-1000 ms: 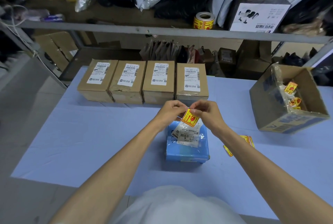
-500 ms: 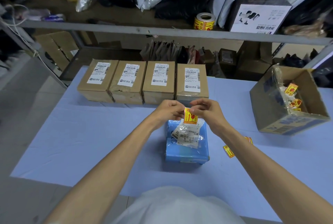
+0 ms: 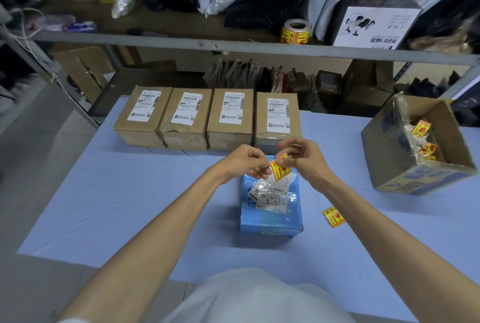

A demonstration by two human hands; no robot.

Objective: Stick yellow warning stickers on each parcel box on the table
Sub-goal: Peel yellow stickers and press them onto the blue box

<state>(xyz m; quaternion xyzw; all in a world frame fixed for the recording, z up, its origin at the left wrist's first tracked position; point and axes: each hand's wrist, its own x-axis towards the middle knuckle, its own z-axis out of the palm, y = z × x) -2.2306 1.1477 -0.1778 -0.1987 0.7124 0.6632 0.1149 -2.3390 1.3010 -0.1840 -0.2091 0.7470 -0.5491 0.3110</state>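
Note:
Both hands hold one yellow warning sticker [image 3: 280, 170] just above the blue parcel [image 3: 271, 215] in the middle of the blue table [image 3: 130, 205]. My left hand [image 3: 249, 163] pinches its left edge. My right hand [image 3: 302, 157] pinches its upper right corner with curled fingers. The blue parcel lies flat and carries crumpled white shipping labels. Several brown parcel boxes [image 3: 230, 118] with white labels stand side by side along the table's far edge. Another yellow sticker [image 3: 333, 216] lies on the table right of the blue parcel, partly under my right forearm.
An open cardboard box [image 3: 415, 164] at the right holds several yellow stickers and backing scraps. A roll of yellow stickers [image 3: 296, 31] sits on the metal shelf behind the table, among bags and cartons. Grey floor lies to the left.
The sticker has tilted and bent between my fingers, and my hands have drawn slightly apart. The parcels have not moved.

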